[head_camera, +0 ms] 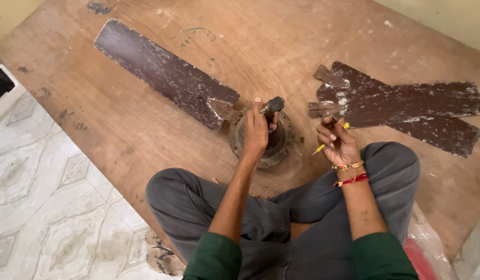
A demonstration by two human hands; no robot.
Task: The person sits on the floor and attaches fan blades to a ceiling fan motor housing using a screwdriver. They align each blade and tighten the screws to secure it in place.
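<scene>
A round, rusty ceiling-fan motor (281,148) lies on a brown wooden board (115,114) in front of my crossed legs. One dark brown fan blade (162,72) is still fixed to the motor by its bracket and stretches to the upper left. My left hand (255,132) rests on the motor's top, its fingers pinched at the base of the dark stem (273,106). My right hand (337,142) hovers just right of the motor and holds a small yellow-handled screwdriver (323,147). Two loose blades (400,106) lie crossed farther right.
The board sits on a patterned white tile floor (48,207). A sandal (165,256) lies under my left knee. A clear plastic bag with something red inside (426,249) sits by my right knee. A pale wall (447,21) runs behind the board.
</scene>
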